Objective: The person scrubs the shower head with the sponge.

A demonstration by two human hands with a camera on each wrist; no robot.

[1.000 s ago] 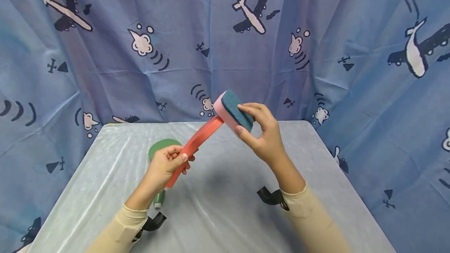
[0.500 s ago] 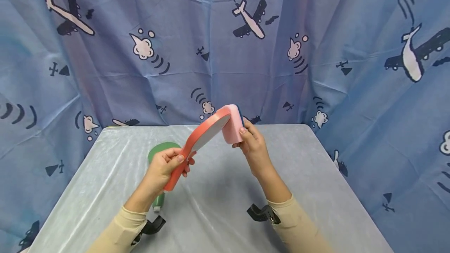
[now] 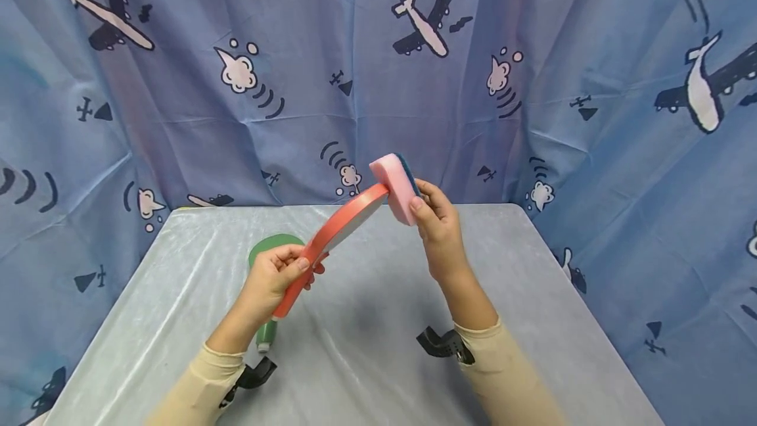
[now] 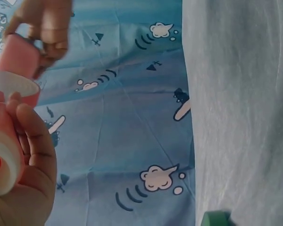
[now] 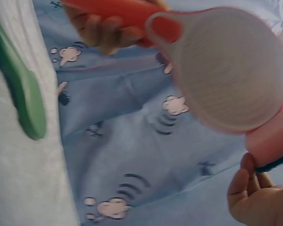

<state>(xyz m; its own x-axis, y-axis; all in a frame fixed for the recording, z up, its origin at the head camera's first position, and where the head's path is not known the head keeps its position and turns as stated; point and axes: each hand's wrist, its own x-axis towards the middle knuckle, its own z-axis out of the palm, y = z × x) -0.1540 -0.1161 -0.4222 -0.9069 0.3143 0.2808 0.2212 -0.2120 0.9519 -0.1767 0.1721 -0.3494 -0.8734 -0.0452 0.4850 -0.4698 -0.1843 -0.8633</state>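
Note:
My left hand [image 3: 272,278] grips the handle of an orange-red tool [image 3: 334,225] with a round head, held tilted up above the table. The pale, finely textured face [image 5: 231,70] of that head shows in the right wrist view. The handle's end, in the left wrist view, has a white ring [image 4: 7,167] around a red centre. My right hand [image 3: 440,229] pinches a pink sponge [image 3: 397,189] with a blue-green scouring layer on its outer side. The pink side sits against the rim at the tip of the round head. Some of the right fingers are hidden behind the sponge.
A green tool [image 3: 267,334] with a rounded head lies on the table under and behind my left hand. The table [image 3: 503,294] has a pale grey cover. Behind it hangs a blue curtain [image 3: 307,51] printed with planes and clouds.
The sponge has turned from its blue-green side to its pink side, dipped along the round head's tip, then come up again. The orange-red tool has rolled slightly, showing its pale face.

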